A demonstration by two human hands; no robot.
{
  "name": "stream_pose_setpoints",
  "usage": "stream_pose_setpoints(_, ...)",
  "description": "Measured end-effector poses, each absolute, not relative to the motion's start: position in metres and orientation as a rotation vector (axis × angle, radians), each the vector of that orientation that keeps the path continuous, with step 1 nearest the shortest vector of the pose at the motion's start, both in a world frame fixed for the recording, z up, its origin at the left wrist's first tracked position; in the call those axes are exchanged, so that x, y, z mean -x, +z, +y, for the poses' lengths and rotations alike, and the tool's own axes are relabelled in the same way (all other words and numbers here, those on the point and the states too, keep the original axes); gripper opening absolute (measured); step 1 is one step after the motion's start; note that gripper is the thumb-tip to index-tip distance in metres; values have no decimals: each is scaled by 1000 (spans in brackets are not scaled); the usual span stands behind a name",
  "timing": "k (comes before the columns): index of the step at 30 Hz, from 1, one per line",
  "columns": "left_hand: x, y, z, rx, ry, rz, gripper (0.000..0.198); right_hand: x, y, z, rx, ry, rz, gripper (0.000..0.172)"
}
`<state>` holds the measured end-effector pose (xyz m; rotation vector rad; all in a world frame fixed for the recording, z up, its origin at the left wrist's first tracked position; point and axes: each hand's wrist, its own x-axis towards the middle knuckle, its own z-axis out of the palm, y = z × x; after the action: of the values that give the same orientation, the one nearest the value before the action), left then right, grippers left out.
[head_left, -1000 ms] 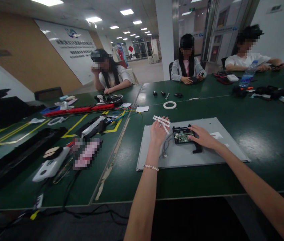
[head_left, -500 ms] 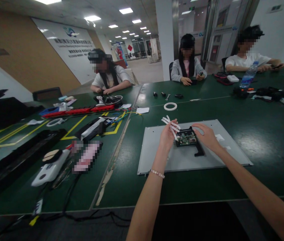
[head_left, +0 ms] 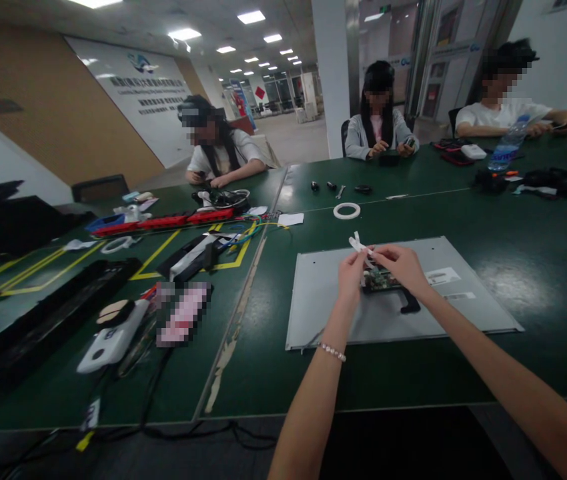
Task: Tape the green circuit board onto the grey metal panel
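My left hand (head_left: pixel 351 275) and my right hand (head_left: pixel 399 265) meet above a grey metal panel (head_left: pixel 323 303) lying flat on the green table. Both pinch the same bunch of white tape strips (head_left: pixel 358 244), whose ends stick up past my fingertips. Under my hands a small green circuit board in a black frame (head_left: pixel 381 282) sits on the panel, partly hidden. A black bracket (head_left: pixel 410 301) lies just right of it. A bead bracelet circles my left wrist.
A white tape roll (head_left: pixel 346 211) lies beyond the panel. To the left are a white device (head_left: pixel 111 340), black casings (head_left: pixel 43 317), a red power strip (head_left: pixel 163 221) and cables. Three seated people work across the table. A water bottle (head_left: pixel 509 142) stands far right.
My right hand left the circuit board and rose to meet my left hand at the white strips. My left hand lifted off the panel and moved right. The view shifted slightly.
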<state>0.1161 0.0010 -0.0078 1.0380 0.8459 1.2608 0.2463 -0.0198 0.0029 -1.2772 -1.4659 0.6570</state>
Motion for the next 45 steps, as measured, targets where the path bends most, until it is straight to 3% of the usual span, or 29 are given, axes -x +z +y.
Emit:
stream_pose_setpoints(6,-114,3,-12,-1477,1375,1191,28,-280,-5,-16,1366,726,-1253,33)
stream_pose_setpoints(10,-109,8,-9,-1463,1524,1104,13,-307,-13,-16,1488,827,-1042,38)
stream_pose_setpoints(18,-136,-8,13,-1708,1220,1160,12,-310,-36,-9,1555,924,-1158,30)
stream_pose_setpoints(31,-144,-18,23,-2066,890,1235,18,-312,-49,1,1731,730,-1341,25)
stream_pose_setpoints(45,-143,-27,27,-2325,819,1184,22,-315,-55,12,1804,642,-1464,22)
